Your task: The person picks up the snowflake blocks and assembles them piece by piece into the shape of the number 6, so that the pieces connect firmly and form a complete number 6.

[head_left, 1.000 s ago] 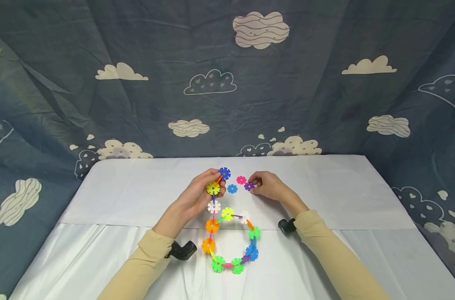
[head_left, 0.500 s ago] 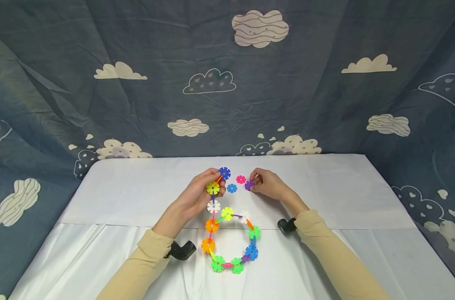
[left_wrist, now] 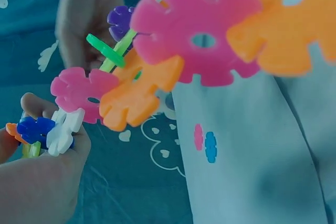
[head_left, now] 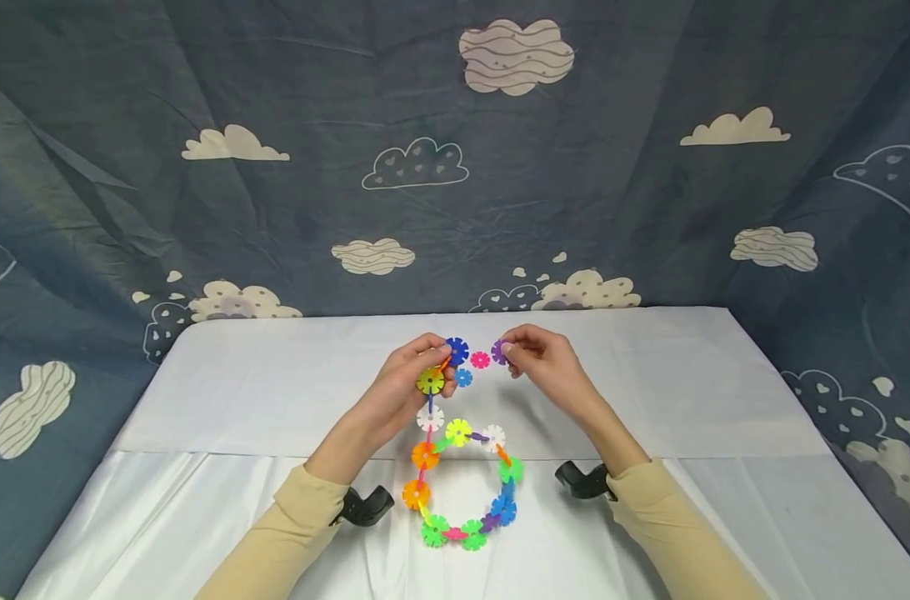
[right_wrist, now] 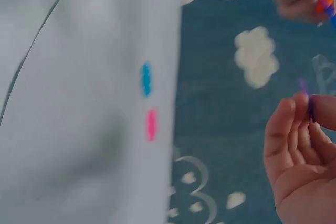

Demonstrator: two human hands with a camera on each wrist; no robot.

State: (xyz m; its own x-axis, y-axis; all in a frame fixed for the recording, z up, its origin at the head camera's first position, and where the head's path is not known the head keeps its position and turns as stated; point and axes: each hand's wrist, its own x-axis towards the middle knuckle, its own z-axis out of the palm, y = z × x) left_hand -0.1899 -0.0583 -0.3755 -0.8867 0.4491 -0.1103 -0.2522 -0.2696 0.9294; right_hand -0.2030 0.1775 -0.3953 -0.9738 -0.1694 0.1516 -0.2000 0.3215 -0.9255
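My left hand (head_left: 391, 392) holds the end of a chain of notched plastic snowflake discs, by the dark blue disc (head_left: 457, 351) and the yellow disc (head_left: 429, 382). From there the chain hangs through a white disc (head_left: 430, 417) into a closed ring of discs, among them an orange disc (head_left: 416, 495) and a green disc (head_left: 473, 534). A purple snowflake disc (head_left: 498, 352) is pinched between thumb and fingers of my right hand (head_left: 552, 367), apart from the chain. The right wrist view shows this purple disc (right_wrist: 312, 109) edge-on, partly covered by the thumb.
Two loose discs, one pink (head_left: 481, 360) and one light blue (head_left: 463, 378), lie on the white-covered table (head_left: 222, 392) between my hands. A dark cloth (head_left: 290, 208) printed with clouds hangs behind the table.
My right hand has raised the purple disc off the table, turning at the wrist. My left hand has shifted slightly right with the chain, and the ring sways a little.
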